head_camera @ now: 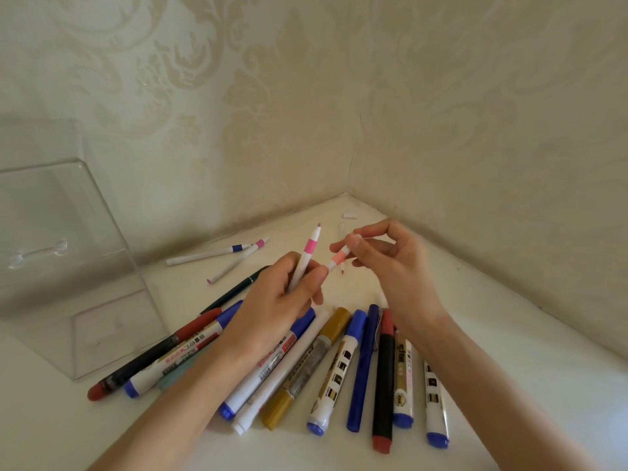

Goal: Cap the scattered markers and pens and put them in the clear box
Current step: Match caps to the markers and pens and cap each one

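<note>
Above the heap of markers [319, 355], my left hand [282, 300] grips a pink-banded pen [307, 254] mid-barrel, bare tip up. My right hand [390, 263] pinches a salmon-banded pen [338, 258]. Both should be light, stiff and slick, so I'd hold each by the barrel. The clear box [68, 232] stands far left.

Clear glossy plastic box [73, 239], smooth white tabletop [509, 334], embossed wallpaper [306, 96].

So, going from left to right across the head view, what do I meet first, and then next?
First the clear box → left hand, holding a pink-banded pen → right hand, pinching a salmon-banded pen.
</note>
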`<state>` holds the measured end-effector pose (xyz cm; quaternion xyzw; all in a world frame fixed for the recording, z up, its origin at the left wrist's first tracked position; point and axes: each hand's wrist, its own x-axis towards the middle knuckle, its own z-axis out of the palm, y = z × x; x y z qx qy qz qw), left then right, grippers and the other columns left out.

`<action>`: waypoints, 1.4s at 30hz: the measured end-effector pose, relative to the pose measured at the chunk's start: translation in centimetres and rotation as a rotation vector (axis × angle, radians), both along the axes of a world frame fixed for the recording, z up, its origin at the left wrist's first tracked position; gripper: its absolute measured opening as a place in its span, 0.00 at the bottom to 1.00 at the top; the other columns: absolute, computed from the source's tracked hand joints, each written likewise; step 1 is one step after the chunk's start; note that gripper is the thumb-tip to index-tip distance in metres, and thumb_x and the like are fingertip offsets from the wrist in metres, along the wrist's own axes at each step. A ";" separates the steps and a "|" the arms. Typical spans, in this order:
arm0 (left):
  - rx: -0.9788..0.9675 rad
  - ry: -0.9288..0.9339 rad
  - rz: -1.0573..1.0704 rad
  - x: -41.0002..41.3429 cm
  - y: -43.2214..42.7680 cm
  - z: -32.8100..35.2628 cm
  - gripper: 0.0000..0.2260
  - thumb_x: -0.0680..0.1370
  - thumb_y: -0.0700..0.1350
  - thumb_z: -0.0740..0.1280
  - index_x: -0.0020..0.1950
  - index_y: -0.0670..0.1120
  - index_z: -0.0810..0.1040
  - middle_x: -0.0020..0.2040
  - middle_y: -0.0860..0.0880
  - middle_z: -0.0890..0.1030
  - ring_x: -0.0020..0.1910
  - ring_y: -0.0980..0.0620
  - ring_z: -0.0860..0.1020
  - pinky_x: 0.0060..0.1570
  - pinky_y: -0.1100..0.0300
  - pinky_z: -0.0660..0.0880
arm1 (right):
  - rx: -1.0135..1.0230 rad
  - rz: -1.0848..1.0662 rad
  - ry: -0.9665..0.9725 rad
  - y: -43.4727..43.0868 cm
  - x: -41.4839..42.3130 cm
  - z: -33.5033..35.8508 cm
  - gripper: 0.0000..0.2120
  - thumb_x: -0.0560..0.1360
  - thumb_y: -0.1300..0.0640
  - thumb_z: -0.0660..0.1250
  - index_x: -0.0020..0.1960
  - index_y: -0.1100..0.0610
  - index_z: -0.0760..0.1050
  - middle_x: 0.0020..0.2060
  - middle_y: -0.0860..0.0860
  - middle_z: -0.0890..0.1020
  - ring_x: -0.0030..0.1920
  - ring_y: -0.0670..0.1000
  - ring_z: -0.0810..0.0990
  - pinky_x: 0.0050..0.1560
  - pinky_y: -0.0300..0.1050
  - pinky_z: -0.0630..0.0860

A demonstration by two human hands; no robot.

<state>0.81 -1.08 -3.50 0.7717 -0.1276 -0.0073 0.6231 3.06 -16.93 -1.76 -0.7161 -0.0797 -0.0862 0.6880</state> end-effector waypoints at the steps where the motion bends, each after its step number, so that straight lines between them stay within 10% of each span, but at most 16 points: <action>1: -0.009 0.019 -0.023 0.1 0.0 0.2 0.13 0.76 0.52 0.59 0.46 0.43 0.75 0.25 0.57 0.74 0.22 0.60 0.68 0.24 0.71 0.66 | -0.028 -0.036 0.018 -0.9 0.6 0.4 0.04 0.75 0.59 0.65 0.48 0.60 0.73 0.40 0.52 0.86 0.42 0.49 0.84 0.45 0.42 0.77; 8: -0.120 0.113 0.119 0.2 1.6 0.1 0.10 0.80 0.45 0.58 0.51 0.42 0.76 0.39 0.47 0.79 0.25 0.60 0.66 0.21 0.71 0.62 | -0.399 -0.393 0.203 -9.9 4.0 -0.7 0.06 0.73 0.61 0.68 0.38 0.58 0.74 0.30 0.54 0.81 0.34 0.51 0.77 0.37 0.41 0.74; 18: -0.120 0.145 0.193 0.5 1.6 -0.4 0.09 0.80 0.43 0.58 0.49 0.41 0.77 0.35 0.48 0.78 0.21 0.60 0.66 0.19 0.70 0.62 | -1.028 -0.341 0.217 -9.4 4.2 -2.3 0.13 0.76 0.47 0.63 0.50 0.55 0.79 0.48 0.53 0.80 0.48 0.55 0.77 0.47 0.47 0.73; 24: -0.091 0.132 0.164 0.5 1.6 -0.6 0.09 0.79 0.43 0.59 0.48 0.41 0.77 0.33 0.49 0.78 0.22 0.60 0.67 0.20 0.70 0.64 | -1.238 -0.015 0.316 -4.9 2.6 -2.0 0.13 0.72 0.42 0.65 0.42 0.52 0.76 0.36 0.45 0.75 0.50 0.48 0.70 0.47 0.44 0.70; 32: 0.199 -0.088 0.057 0.2 1.7 -0.8 0.09 0.75 0.52 0.62 0.48 0.51 0.79 0.33 0.53 0.78 0.26 0.61 0.72 0.30 0.70 0.70 | -0.596 0.055 -0.119 -4.2 1.7 -0.3 0.02 0.75 0.53 0.66 0.46 0.48 0.73 0.39 0.42 0.82 0.43 0.44 0.80 0.43 0.42 0.76; 42: 0.167 -0.149 0.019 -0.1 1.5 -0.5 0.05 0.74 0.50 0.65 0.46 0.57 0.80 0.39 0.52 0.81 0.41 0.54 0.78 0.42 0.67 0.74 | -0.451 0.129 -0.313 -3.6 0.5 0.0 0.07 0.66 0.45 0.69 0.43 0.44 0.75 0.42 0.41 0.80 0.44 0.46 0.79 0.48 0.45 0.77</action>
